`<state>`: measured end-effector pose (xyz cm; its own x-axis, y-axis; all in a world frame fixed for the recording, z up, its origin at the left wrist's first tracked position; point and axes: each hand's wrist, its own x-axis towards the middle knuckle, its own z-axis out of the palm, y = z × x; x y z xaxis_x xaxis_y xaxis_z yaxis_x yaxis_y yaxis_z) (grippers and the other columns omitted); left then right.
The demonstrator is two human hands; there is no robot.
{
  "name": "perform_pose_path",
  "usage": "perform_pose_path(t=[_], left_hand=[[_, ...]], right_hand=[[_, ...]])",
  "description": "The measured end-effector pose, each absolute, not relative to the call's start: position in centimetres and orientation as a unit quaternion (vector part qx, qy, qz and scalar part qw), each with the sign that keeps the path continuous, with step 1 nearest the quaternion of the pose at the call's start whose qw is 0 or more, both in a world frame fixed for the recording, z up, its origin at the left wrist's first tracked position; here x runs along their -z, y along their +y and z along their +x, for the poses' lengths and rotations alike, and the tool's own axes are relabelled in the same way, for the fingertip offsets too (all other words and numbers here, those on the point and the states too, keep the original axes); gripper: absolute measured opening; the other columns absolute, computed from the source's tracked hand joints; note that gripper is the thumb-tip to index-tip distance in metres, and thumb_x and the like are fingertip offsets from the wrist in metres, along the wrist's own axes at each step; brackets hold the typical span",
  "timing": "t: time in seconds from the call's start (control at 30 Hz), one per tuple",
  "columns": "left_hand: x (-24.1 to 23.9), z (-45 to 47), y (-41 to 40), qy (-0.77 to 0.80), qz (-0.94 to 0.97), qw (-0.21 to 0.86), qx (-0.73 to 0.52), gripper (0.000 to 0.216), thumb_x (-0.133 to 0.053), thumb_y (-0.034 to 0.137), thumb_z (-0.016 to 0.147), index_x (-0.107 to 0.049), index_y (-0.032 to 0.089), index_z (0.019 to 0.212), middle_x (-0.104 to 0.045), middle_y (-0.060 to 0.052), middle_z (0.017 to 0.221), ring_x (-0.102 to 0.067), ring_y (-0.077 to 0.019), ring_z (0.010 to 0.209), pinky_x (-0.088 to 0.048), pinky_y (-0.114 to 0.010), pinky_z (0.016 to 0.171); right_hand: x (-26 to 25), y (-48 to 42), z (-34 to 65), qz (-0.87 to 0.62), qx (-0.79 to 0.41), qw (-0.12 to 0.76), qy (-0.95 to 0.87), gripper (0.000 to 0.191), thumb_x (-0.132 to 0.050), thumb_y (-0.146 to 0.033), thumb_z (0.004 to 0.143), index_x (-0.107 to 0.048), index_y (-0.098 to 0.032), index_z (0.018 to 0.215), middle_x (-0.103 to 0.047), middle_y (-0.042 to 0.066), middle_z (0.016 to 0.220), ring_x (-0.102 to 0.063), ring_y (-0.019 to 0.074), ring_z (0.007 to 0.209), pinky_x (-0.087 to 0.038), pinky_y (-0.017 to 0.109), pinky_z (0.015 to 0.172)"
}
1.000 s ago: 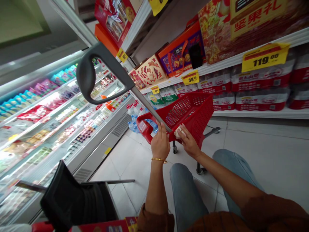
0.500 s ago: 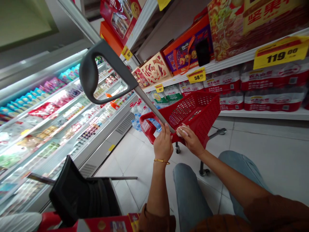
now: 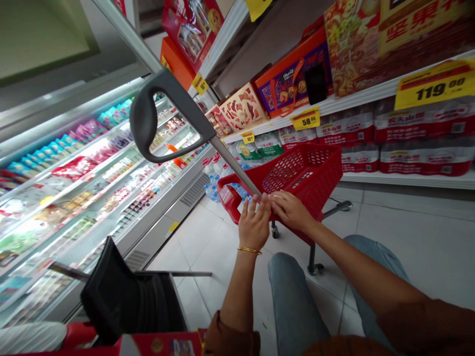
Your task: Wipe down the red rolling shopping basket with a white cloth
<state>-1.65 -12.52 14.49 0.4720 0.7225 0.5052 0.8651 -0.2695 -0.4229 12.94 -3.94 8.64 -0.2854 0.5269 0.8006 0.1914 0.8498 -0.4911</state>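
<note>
A red plastic trolley basket stands on the tiled floor in front of my knees. Its grey telescopic pole rises to a dark loop handle at upper left. My left hand, with a gold bracelet, has its fingers stretched up against the foot of the pole. My right hand lies curled on the basket's near rim beside the pole. Its fingers press down on a small white wad that barely shows.
A lit chiller cabinet with packaged food runs along the left. Shelves on the right carry gift boxes, packs of bottled water and yellow price tags. A second red cart with a black flap sits at bottom left. Bottles lie behind the basket.
My left hand has let go of the pole and its fingers now point up beside it. My right hand has slid slightly along the rim. The view has shifted a little.
</note>
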Motion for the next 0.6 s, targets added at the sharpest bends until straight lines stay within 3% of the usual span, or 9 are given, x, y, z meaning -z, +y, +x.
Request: perform_pose_path(t=[0.27, 0.6], left_hand=[[-15.4, -2.9, -13.3, -0.519, -0.796, 0.306, 0.059, 0.059, -0.039, 0.013, 0.096, -0.027, 0.024, 0.152, -0.039, -0.003, 0.154, -0.034, -0.0226, 0.145, -0.026, -0.047, 0.123], [-15.2, -3.8, -13.8, -0.509, -0.789, 0.341, 0.048, 0.056, -0.041, 0.011, 0.096, -0.034, 0.021, 0.150, -0.040, -0.004, 0.153, -0.033, -0.0224, 0.145, -0.034, -0.042, 0.120]], right_hand=[[-8.1, -4.0, 12.1, -0.231, -0.098, 0.533, -0.808, 0.030, -0.039, -0.029, 0.099, -0.067, -0.018, 0.100, -0.068, 0.010, 0.097, -0.060, 0.0213, 0.089, -0.051, 0.038, 0.082], [-5.7, -2.7, 12.3, -0.239, -0.119, 0.551, -0.791, 0.028, -0.044, -0.031, 0.099, -0.067, -0.020, 0.108, -0.068, 0.010, 0.102, -0.060, 0.0225, 0.096, -0.049, 0.043, 0.093]])
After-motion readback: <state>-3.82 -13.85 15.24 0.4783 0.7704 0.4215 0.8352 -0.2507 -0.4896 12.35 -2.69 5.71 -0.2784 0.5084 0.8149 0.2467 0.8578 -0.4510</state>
